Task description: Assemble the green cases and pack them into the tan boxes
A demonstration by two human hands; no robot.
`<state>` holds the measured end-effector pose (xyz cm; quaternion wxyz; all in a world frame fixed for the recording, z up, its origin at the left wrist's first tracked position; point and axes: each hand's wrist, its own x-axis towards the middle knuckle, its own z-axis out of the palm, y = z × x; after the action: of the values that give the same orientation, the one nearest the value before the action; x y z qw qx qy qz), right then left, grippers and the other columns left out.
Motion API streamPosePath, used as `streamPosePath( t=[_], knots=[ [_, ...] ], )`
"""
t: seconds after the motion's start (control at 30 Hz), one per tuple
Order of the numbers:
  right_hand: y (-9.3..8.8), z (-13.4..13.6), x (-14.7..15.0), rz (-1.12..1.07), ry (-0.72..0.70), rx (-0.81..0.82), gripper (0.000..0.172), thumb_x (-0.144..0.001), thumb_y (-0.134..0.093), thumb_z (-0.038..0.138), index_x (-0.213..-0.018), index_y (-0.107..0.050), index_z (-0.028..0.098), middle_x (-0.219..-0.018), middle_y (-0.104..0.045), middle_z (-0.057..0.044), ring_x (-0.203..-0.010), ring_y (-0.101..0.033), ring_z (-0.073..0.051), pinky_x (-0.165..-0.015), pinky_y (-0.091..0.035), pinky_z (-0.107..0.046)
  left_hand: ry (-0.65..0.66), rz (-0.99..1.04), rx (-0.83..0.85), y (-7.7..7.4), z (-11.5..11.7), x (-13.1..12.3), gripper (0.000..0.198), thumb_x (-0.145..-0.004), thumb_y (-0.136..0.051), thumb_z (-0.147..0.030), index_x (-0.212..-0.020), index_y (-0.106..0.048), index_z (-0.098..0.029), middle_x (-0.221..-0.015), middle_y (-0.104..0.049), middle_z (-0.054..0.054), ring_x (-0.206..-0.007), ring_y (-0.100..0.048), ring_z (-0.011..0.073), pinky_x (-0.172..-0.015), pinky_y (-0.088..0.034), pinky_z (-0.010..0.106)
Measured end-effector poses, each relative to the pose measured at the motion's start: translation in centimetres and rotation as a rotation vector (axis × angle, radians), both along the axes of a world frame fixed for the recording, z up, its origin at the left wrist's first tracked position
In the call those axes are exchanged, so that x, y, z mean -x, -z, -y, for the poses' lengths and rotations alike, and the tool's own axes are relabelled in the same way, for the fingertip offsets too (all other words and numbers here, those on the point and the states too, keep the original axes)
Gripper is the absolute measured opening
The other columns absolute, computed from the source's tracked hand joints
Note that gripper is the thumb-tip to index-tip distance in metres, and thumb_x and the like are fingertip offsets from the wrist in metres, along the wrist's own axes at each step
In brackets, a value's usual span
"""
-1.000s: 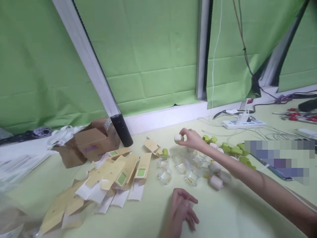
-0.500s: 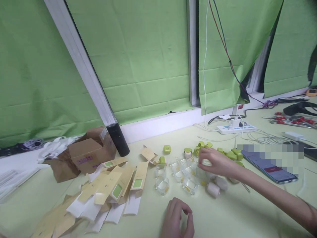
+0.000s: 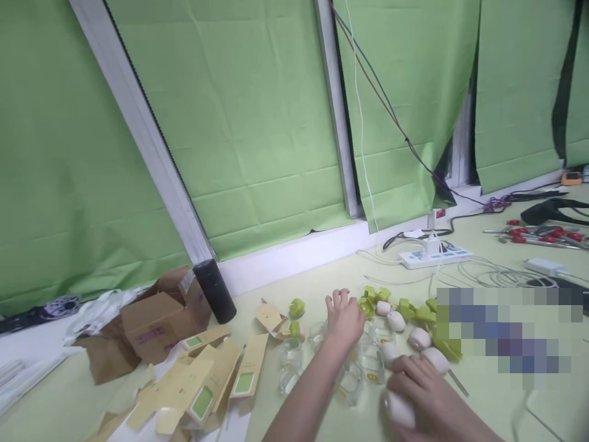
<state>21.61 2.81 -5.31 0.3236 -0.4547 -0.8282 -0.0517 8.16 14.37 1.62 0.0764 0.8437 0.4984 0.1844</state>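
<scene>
My left hand (image 3: pixel 344 320) reaches over a cluster of clear plastic cups (image 3: pixel 352 380), its fingers apart and bent downward. What lies beneath its palm is hidden. Close to its right side is a green cap-like piece (image 3: pixel 366 308). Nearer to me, my right hand (image 3: pixel 421 393) is closed around a white rounded piece (image 3: pixel 398 410), low over the table. More white rounded pieces (image 3: pixel 419 338) lie beyond that hand, beside several green pieces (image 3: pixel 422 313). Left of the cups sits another green piece (image 3: pixel 297 307).
Flattened tan and white cartons (image 3: pixel 202 387) pile up at left, before an open cardboard box (image 3: pixel 156 322). A black cylinder (image 3: pixel 215 291) stands by the sill. Behind at right are a power strip (image 3: pixel 435 256), loose cables and red-handled tools (image 3: pixel 543 233). A blurred-out area covers the right.
My left hand has moved forward from the table's front to the cups. My right hand has drawn back toward me and now holds a white rounded piece. The view has tilted up slightly.
</scene>
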Motion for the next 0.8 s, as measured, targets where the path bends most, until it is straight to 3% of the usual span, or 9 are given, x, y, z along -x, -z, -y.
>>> streamPosePath(
  t=[0.07, 0.13, 0.23, 0.3, 0.4, 0.53, 0.63, 0.7, 0.8],
  knots=[
    [0.2, 0.0, -0.2, 0.018, -0.076, -0.055, 0.019, -0.071, -0.066, 0.025, -0.087, -0.057, 0.023, -0.085, -0.063, -0.005, -0.074, -0.060, -0.021, -0.066, -0.049, -0.032, -0.014, 0.020, 0.011, 0.7, -2.4, -1.7, 0.024, -0.082, -0.057, -0.026, -0.102, -0.061, -0.014, -0.130, -0.048, 0.013, -0.125, -0.034, 0.0305, -0.105, -0.020, 0.054],
    [0.5, -0.1, -0.3, 0.030, -0.144, -0.120, 0.019, -0.072, -0.066, 0.023, -0.088, -0.056, 0.024, -0.081, -0.064, -0.003, -0.069, -0.061, -0.020, -0.061, -0.049, -0.030, -0.016, 0.072, 0.024, 1.2, -3.7, -2.9, 0.028, -0.083, -0.058, -0.031, -0.107, -0.059, -0.016, -0.128, -0.050, 0.009, -0.121, -0.041, 0.0281, -0.102, -0.028, 0.053],
    [0.5, -0.1, -0.2, -0.068, -0.188, -0.203, 0.013, -0.075, -0.064, 0.021, -0.084, -0.055, 0.024, -0.072, -0.062, -0.001, -0.059, -0.059, -0.018, -0.053, -0.049, -0.028, 0.002, 0.211, 0.050, 0.8, -4.0, -3.1, 0.025, -0.085, -0.056, -0.033, -0.105, -0.058, -0.016, -0.117, -0.056, 0.007, -0.110, -0.051, 0.0242, -0.095, -0.038, 0.049],
    [-0.3, 0.2, -0.3, -0.228, -0.221, -0.140, 0.013, -0.076, -0.064, 0.024, -0.085, -0.055, 0.026, -0.073, -0.062, -0.001, -0.062, -0.061, -0.019, -0.054, -0.051, -0.028, 0.012, 0.331, 0.085, 0.1, -3.1, -2.1, 0.017, -0.083, -0.057, -0.028, -0.095, -0.057, -0.016, -0.104, -0.060, 0.007, -0.102, -0.054, 0.0233, -0.090, -0.040, 0.045],
    [-2.5, 0.6, -0.6, -0.435, -0.263, 0.099, 0.024, -0.077, -0.065, 0.026, -0.098, -0.054, 0.028, -0.089, -0.065, -0.002, -0.081, -0.065, -0.021, -0.069, -0.055, -0.028, 0.003, 0.536, 0.186, -0.7, -0.1, 0.6, 0.013, -0.082, -0.051, -0.027, -0.093, -0.047, -0.020, -0.089, -0.059, 0.004, -0.083, -0.059, 0.0191, -0.077, -0.043, 0.034],
    [-5.7, 0.0, 0.4, -0.590, -0.186, 0.222, 0.037, -0.080, -0.063, 0.031, -0.114, -0.050, 0.028, -0.103, -0.065, -0.004, -0.093, -0.064, -0.022, -0.077, -0.055, -0.031, -0.052, 0.817, 0.425, -0.4, 6.0, 4.8, 0.029, -0.087, -0.032, -0.032, -0.115, -0.032, -0.021, -0.094, -0.059, 0.004, -0.059, -0.058, 0.0132, -0.055, -0.044, 0.027],
    [-7.2, -0.4, 2.5, -0.621, -0.220, 0.289, 0.029, -0.083, -0.060, 0.036, -0.109, -0.054, 0.027, -0.102, -0.064, -0.005, -0.096, -0.061, -0.023, -0.081, -0.053, -0.034, -0.007, 1.279, 0.760, 0.2, 10.1, 6.8, 0.046, -0.075, -0.049, -0.023, -0.120, -0.038, -0.018, -0.098, -0.059, 0.006, -0.075, -0.059, 0.0152, -0.066, -0.046, 0.027],
    [-7.3, -0.3, 4.1, -0.579, -0.302, 0.309, 0.027, -0.084, -0.059, 0.036, -0.109, -0.055, 0.028, -0.103, -0.064, -0.005, -0.098, -0.060, -0.023, -0.084, -0.051, -0.036, 0.059, 1.625, 0.977, 0.6, 12.0, 7.7, 0.040, -0.071, -0.056, -0.023, -0.109, -0.050, -0.013, -0.097, -0.060, 0.008, -0.086, -0.057, 0.0169, -0.075, -0.044, 0.027],
    [-6.4, 0.1, 5.7, -0.469, -0.409, 0.294, 0.029, -0.084, -0.060, 0.031, -0.112, -0.054, 0.029, -0.105, -0.065, -0.005, -0.101, -0.059, -0.023, -0.085, -0.050, -0.036, 0.045, 1.868, 1.167, 1.3, 13.5, 8.4, 0.029, -0.078, -0.055, -0.030, -0.098, -0.056, -0.009, -0.089, -0.062, 0.009, -0.088, -0.057, 0.0176, -0.082, -0.042, 0.028]
  ],
)
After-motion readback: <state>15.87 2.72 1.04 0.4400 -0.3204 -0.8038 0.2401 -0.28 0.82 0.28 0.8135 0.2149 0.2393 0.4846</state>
